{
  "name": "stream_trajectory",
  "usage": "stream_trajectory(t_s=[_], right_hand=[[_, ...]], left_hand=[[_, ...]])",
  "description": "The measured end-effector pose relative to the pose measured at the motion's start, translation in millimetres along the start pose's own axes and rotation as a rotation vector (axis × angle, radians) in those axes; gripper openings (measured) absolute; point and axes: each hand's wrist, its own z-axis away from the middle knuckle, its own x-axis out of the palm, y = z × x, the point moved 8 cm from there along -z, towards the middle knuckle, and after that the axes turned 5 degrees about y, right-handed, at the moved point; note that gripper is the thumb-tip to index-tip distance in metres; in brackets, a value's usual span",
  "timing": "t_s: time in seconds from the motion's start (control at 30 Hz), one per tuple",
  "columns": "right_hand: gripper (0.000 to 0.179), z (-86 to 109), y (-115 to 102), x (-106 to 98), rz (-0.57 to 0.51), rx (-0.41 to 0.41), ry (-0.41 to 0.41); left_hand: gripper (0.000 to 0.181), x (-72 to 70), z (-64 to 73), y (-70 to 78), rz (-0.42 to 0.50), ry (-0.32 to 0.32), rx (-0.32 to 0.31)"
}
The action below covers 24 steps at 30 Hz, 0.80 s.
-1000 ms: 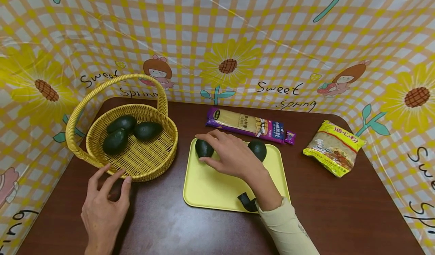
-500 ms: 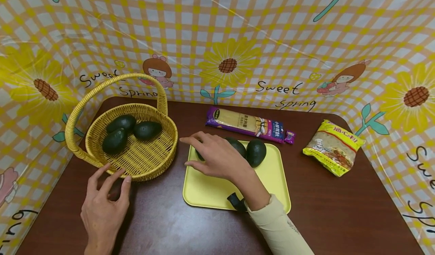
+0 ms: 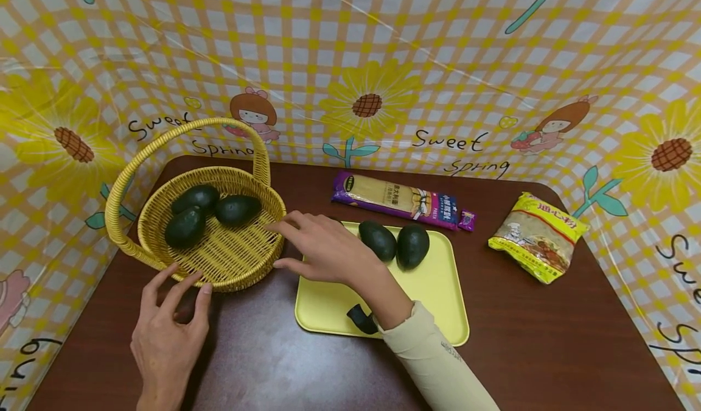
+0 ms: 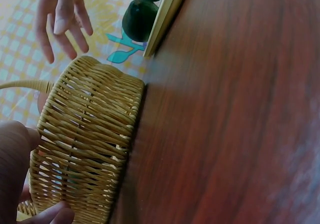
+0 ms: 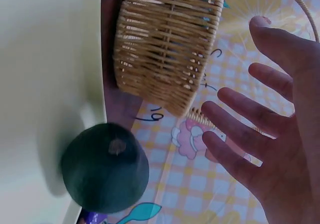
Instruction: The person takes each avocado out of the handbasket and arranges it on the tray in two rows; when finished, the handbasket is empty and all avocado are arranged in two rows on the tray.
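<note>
In the head view my left hand (image 3: 170, 332) holds the near rim of a yellow wicker basket (image 3: 268, 259), fingertips at the rim and thumb near the outer wall. Three dark green avocados lie inside, one avocado (image 3: 185, 228) nearest. My right hand (image 3: 328, 249) hovers between the basket and a yellow tray (image 3: 328, 319), fingers spread and nothing in them. On the tray rest one avocado (image 3: 378, 242) and a second avocado (image 3: 412, 246), side by side. The right wrist view shows an avocado (image 5: 106, 168) at the tray's edge, apart from the fingers.
Behind the tray lies a purple pasta packet (image 3: 394, 201). A yellow food bag (image 3: 539, 237) sits at the right of the brown table (image 3: 547, 344). A checkered sunflower cloth (image 3: 460, 52) rises behind and around the table.
My right hand has moved left, off the left avocado on the tray to near the basket's right rim, with nothing in it. The left hand and basket have stayed in place.
</note>
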Motion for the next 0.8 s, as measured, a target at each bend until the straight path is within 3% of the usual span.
stream_trajectory(t_s=[0.8], right_hand=[[0.058, -37.6, -23.1, 11.0, -0.028, -0.059, -0.012]], left_hand=[[0.028, 0.4, -0.4, -0.8, 0.012, 0.001, 0.022]])
